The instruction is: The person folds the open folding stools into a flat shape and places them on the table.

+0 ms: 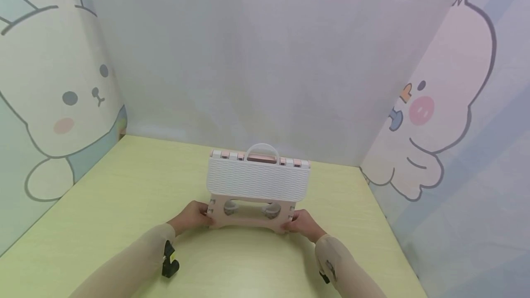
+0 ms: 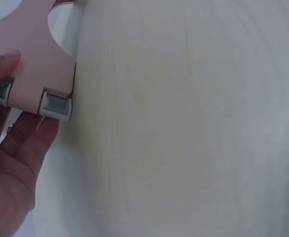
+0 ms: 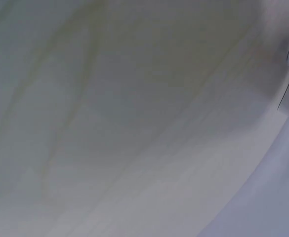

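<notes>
A folding step stool (image 1: 257, 179) in pink and white stands on the table in the head view. Its white top is textured, and a white carry handle (image 1: 263, 145) arches up from the far edge. Below the top is a pink leg panel (image 1: 252, 222) with cut-out openings. My left hand (image 1: 189, 217) grips the panel's left side. In the left wrist view the thumb lies on the pink face (image 2: 38, 64), with the other fingers behind its hinged edge. My right hand (image 1: 306, 224) holds the panel's right side, its thumb in front; the right wrist view catches only a sliver of it.
The pale yellow table (image 1: 145, 174) reaches back to a plain light curtain (image 1: 240, 59). Cloth walls with a cartoon rabbit (image 1: 54, 82) and a cartoon chick (image 1: 447, 86) bound the left and right sides. A black strap piece (image 1: 169, 261) sits at the left sleeve.
</notes>
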### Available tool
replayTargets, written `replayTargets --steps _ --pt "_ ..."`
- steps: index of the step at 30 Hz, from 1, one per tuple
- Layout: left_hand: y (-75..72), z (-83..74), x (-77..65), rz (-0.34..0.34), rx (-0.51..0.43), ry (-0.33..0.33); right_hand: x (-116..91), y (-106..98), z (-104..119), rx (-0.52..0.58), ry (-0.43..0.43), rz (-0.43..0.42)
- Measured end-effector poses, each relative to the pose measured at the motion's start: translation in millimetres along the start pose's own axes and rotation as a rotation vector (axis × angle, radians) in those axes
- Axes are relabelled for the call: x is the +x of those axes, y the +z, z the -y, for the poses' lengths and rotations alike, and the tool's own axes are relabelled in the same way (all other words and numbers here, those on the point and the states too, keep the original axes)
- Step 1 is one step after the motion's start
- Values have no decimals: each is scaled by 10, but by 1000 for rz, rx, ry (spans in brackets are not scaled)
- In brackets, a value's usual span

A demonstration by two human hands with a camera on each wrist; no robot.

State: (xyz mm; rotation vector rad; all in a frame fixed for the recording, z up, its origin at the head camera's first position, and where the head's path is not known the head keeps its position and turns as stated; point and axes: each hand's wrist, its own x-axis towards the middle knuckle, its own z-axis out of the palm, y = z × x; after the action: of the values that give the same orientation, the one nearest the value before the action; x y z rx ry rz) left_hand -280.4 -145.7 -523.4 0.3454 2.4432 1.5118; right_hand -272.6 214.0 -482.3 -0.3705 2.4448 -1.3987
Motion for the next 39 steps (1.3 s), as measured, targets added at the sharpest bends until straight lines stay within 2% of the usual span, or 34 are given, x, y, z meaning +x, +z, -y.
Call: replayTargets --steps 4,8,15,24,32,39 --pt "2 9 -4 1 4 -8 -58 3 118 4 14 4" --pt "-5 17 -5 13 1 12 -64 6 121 15 14 2" --pt "-6 36 1 23 -10 18 115 21 -232 20 20 -8" --pt "-8 14 -1 30 -20 1 -8 16 51 5 15 2" --pt "-21 10 1 38 -17 40 119 26 -186 -20 42 -22" --pt "-18 23 14 38 -27 33 143 4 -235 -4 41 -5"
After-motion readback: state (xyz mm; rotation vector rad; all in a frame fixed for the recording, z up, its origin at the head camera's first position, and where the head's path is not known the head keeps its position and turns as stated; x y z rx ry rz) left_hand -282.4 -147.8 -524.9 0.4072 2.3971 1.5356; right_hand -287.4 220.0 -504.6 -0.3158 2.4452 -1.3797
